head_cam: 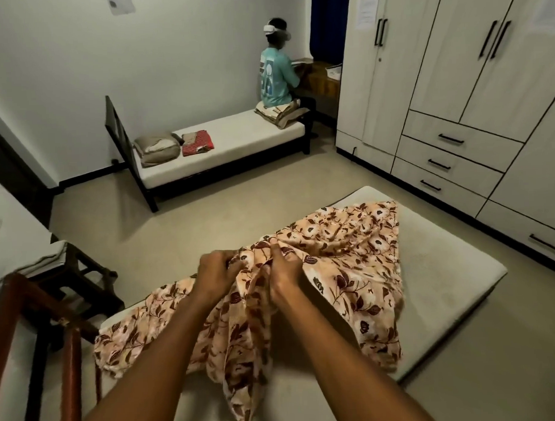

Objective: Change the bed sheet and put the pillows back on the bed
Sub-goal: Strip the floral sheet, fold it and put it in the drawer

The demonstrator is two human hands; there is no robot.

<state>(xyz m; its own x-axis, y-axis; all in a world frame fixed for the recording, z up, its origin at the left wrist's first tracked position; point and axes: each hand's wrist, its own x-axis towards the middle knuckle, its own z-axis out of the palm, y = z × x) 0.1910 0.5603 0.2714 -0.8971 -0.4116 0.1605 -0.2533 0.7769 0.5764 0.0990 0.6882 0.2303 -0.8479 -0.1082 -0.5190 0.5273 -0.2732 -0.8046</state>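
Head view: the left hand (pixel 216 270) and right hand (pixel 284 274) are gripping folds of the floral sheet (pixel 344 258), fingers curled into the cloth. The sheet is lying crumpled on the bare mattress (pixel 445 277), its bulk extending ahead and right of the fingers, nearer the right hand.

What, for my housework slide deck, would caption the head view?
Left hand and right hand gather a floral bed sheet on a bare mattress; another person sits across the room.
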